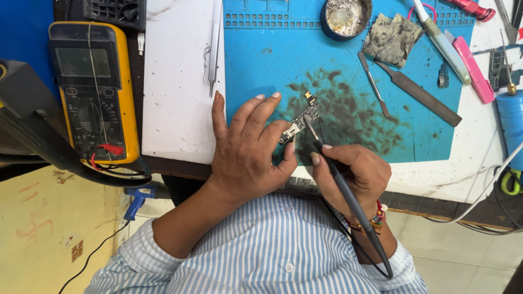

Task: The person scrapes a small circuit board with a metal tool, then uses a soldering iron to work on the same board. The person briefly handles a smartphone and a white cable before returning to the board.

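- The board (300,121) is a tiny, thin circuit strip lying flat on the blue mat (261,65), right on the dark scorched patch. One end sits under the left hand's fingertips, the rest sticks out up and to the right of them.
- Left hand (248,149) is spread wide and pressed down flat, pinning the near end of the board to the mat rather than pinching it. Thumb curls in toward the iron.
- Right hand (354,174) is closed around the iron (340,182) like a pen, low on the black handle. The tip touches the board just past the left fingertips; the cord runs back over the wrist.
- Handling, my guess: the board looks very light and stiff but fragile, with small parts all over it. It'd skate around on the mat if not held down. I'd hold it by the bare edges or the far end, away from the hot tip, and never flex it.
- Further right of the iron hand: a metal spudger (373,85), a flat file (419,93) and a grubby rag (393,38).
- Above the board: a round tin (345,17) of brassy wool.
- Left of the pinning hand: tweezers (214,49) on a white sheet (177,81), then a yellow multimeter (92,90).
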